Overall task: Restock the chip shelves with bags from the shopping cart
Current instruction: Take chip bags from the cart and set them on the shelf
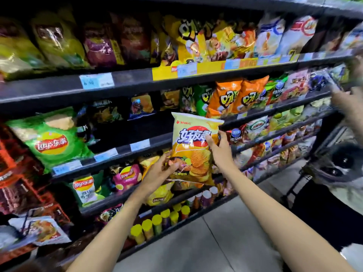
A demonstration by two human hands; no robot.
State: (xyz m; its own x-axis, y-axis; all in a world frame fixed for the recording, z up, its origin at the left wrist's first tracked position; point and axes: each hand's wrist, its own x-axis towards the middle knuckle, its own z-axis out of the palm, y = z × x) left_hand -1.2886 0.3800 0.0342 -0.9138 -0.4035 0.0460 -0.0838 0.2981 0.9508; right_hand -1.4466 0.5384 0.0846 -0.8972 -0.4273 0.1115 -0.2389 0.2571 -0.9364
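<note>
Both my forearms reach up from the bottom of the frame, holding 1 yellow chip bag [193, 150] upright at centre

Left hand [161, 171] curls round the bag's lower left corner, thumb on the front; right hand [220, 148] pinches its right edge near the top, fingers behind. The bag hangs in front of the dark shelves [125, 150], level with the middle tier, right of a green Lay's bag [51, 140] at left. Another person's hand [345, 103] reaches in at the right edge
</note>
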